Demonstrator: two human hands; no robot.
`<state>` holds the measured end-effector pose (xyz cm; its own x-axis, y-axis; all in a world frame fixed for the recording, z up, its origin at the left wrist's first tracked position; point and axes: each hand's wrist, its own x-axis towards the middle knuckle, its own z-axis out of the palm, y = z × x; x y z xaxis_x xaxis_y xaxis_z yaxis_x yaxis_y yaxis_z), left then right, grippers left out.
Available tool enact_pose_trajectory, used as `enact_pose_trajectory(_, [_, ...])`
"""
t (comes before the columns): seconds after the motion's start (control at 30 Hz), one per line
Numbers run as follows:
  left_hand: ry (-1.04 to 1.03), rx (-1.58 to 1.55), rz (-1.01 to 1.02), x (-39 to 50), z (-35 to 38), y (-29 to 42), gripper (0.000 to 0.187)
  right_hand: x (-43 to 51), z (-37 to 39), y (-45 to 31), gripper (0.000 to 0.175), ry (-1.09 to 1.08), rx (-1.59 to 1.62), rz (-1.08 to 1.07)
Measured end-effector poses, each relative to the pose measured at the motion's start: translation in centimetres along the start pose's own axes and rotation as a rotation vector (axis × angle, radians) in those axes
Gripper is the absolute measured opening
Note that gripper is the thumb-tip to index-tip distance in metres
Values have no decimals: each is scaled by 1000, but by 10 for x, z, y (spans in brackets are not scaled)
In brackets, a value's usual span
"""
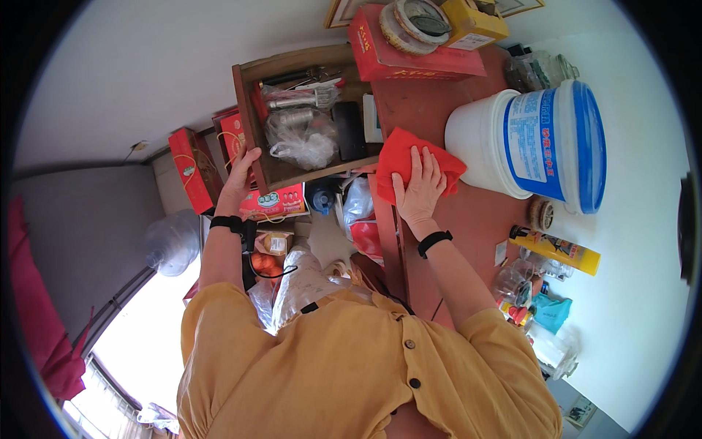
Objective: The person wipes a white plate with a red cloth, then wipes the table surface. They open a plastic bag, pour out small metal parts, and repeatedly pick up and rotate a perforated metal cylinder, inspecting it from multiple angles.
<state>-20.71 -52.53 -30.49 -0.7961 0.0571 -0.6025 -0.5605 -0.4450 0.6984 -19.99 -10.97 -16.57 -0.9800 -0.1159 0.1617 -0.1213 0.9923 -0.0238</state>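
A wooden drawer [252,123] stands pulled out from a red-brown cabinet top [428,110]. My left hand [240,173] grips the drawer's front panel near its lower corner. Under my right hand [421,184] lies a red cloth [403,145], pressed on the cabinet top beside the drawer, with the fingers spread over it. Inside the drawer are clear plastic bags [304,142], a wrapped metal item [296,99], a dark flat object [349,130] and several thin tools at the back. A white bucket with a blue lid [526,142] touches or nearly touches the cloth's right side.
A red box [406,65] bears round tins [419,24] and a yellow box [474,24]. Along the wall are a yellow spray can [555,249], glass jars [513,285] and a teal bag [551,313]. Red gift boxes [194,170] and a large clear bottle [174,241] stand left.
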Motion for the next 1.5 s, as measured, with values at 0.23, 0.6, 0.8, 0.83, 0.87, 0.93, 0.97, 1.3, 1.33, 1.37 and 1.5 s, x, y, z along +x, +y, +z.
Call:
enact_pose_trajectory(0.23, [86,13,-13,1,-16,5,91,0,-2,0,74,-6,18,-2])
enact_pose_trajectory(0.6, [181,-307,-154,14,-14,-5,64,2,-8,1,81,-85,-26,4])
enact_pose_trajectory(0.8, [252,-335,-165,19,-14,-11,60,5,-32,-1,90,-154,4,-81])
enact_pose_trajectory(0.83, [248,-321,-152,21,-15,-12,60,6,-33,-2,90,-188,-12,-68])
enact_pose_trajectory(0.87, [241,-334,-168,22,-15,-14,62,9,-34,-3,90,-197,-27,-64])
enact_pose_trajectory(0.93, [245,-327,-160,24,-14,-12,68,18,-32,-8,90,-199,-46,-73])
enact_pose_trajectory(0.97, [346,-135,14,23,-10,-9,72,26,-30,-11,90,-193,-50,-84])
enact_pose_trajectory(1.3, [14,957,1158,-54,225,19,56,71,-23,-19,93,-233,34,-158])
enact_pose_trajectory(1.33, [-20,1062,1140,-57,250,15,58,60,-25,-15,91,-222,33,-190])
enact_pose_trajectory(1.37, [-81,1168,1079,-59,269,9,60,45,-28,-11,90,-221,25,-216])
enact_pose_trajectory(1.5, [-209,1405,1056,-90,303,-34,61,-27,-42,13,85,-213,67,-172])
